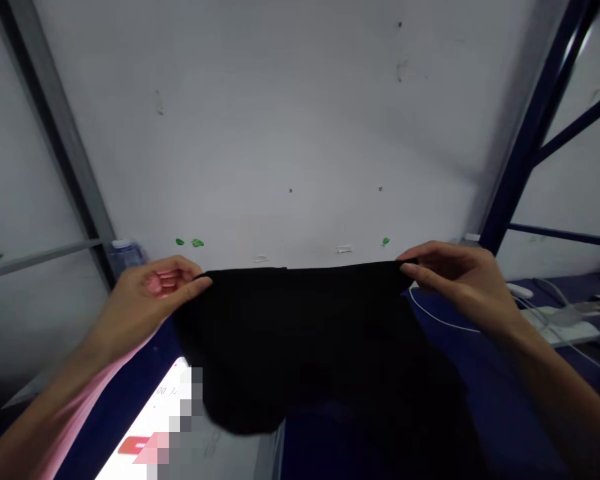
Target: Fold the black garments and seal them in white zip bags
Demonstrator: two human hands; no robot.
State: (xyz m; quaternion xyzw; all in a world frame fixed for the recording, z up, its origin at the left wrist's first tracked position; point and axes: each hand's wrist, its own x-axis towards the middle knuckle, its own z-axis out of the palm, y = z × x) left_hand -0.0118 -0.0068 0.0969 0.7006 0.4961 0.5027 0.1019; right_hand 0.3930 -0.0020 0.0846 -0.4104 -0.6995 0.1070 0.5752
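Observation:
A pair of black shorts (300, 327) hangs stretched between both hands in the head view, with its straight top edge level. At the upper left corner, my left hand (155, 287) is closed, pinching the edge between thumb and fingers. My right hand (455, 277) pinches the opposite upper corner the same way. The cloth falls loosely below, with one rounded lower end at the left. The fabric is so dark that its folds and lower right outline are hard to make out.
A lit screen (145, 413) lies below my left forearm on the blue surface (445, 320). A lidded clear bottle (125, 257) stands behind my left hand. White cables (555, 297) and a white flat item (567, 327) lie at right. Behind are a pale wall (280, 133) and blue metal posts (540, 127).

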